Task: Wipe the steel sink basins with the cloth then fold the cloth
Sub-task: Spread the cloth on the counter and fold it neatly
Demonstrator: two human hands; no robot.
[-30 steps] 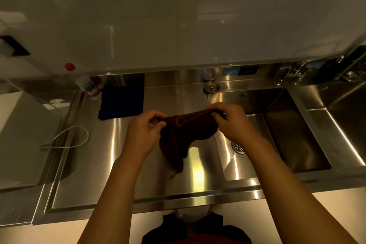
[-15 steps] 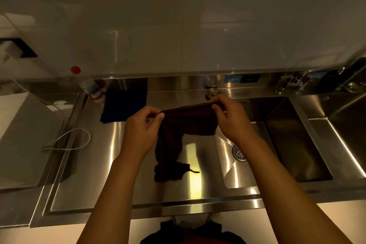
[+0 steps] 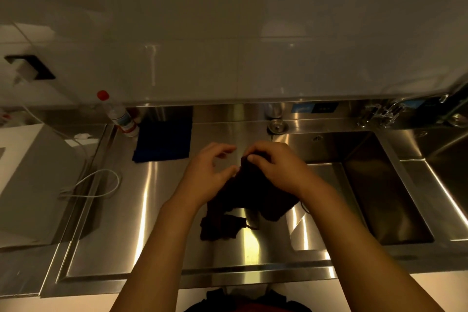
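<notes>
Over the steel drainboard [image 3: 106, 210], the right hand [image 3: 276, 167] pinches a dark cloth [image 3: 243, 200] at its top edge — the left hand [image 3: 205, 175], fingers loosely spread, holds nothing — sink basin [image 3: 367, 185] at three o'clock.

Both forearms [image 3: 162, 248] bare, no sleeves; dark garment [image 3: 243, 299] at bottom edge.

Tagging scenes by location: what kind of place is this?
Likely a kitchen or utility wash area: a steel sink set in a steel counter, taps at the back and a tiled wall above.
</notes>
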